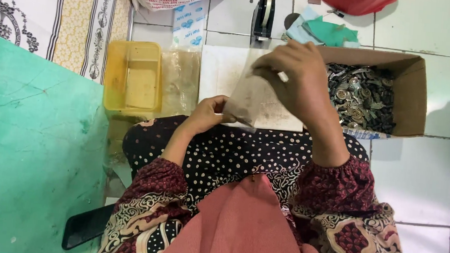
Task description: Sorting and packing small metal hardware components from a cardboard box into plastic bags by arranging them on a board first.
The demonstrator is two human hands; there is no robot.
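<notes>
A: What are your hands doing?
B: Your left hand (207, 112) is pinching the lower corner of a small clear plastic bag (250, 99); your right hand (297, 78) is gripping its top, fingers closed, beside the cardboard box (409, 97) of metal parts (361, 96)

Bright, even light, soft shadows on the floor tiles (433, 173), slight blur throughout.

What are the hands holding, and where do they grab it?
A small, clear, dusty plastic bag. The left hand pinches its bottom corner; the right hand grips its top edge.
</notes>
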